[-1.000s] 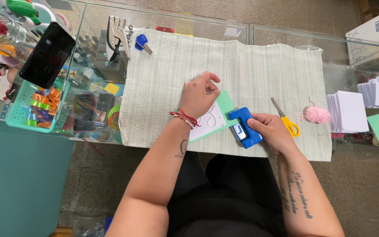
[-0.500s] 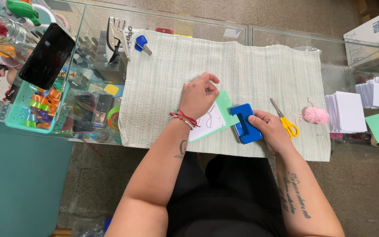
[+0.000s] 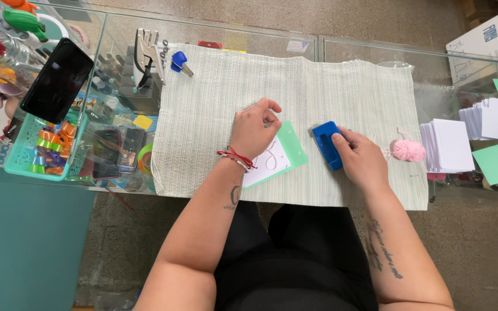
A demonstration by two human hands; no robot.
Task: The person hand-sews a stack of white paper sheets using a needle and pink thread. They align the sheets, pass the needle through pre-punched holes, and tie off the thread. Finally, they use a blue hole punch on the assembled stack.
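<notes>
**Mid card-making, punch stage by the look of it**

Looking down at a striped mat (image 3: 341,86) on a glass table. Left hand (image 3: 255,126) parked on the top edge of the green card (image 3: 292,151), fingers curled in, thumb and forefinger pinched together. Maybe pinching a bit of thread, can't tell from here. Card lying flat near the front middle of the mat, with a white sheet (image 3: 272,161) on top of it, half tucked under the left wrist.

Right hand (image 3: 361,158) resting on the blue punch (image 3: 325,144), fingers laid loosely over its right side, not wrapped round it or lifting it. Punch flat on the mat, just beside the card's right edge, not touching it as far as can be made out.

Best guess at the step: card pinned down, punch within reach but not on it yet. Going further would probably call for a proper grip on the punch and lining its mouth up with the card edge, without letting the white sheet slide.

Head count:
- 1 punch
- 1 green card, 1 white sheet
- 1 pink pompom (image 3: 408,150), right of the right hand
- 2 stacks of white cards (image 3: 448,144), off the right end of the mat
- 1 phone (image 3: 57,79), far left
</notes>
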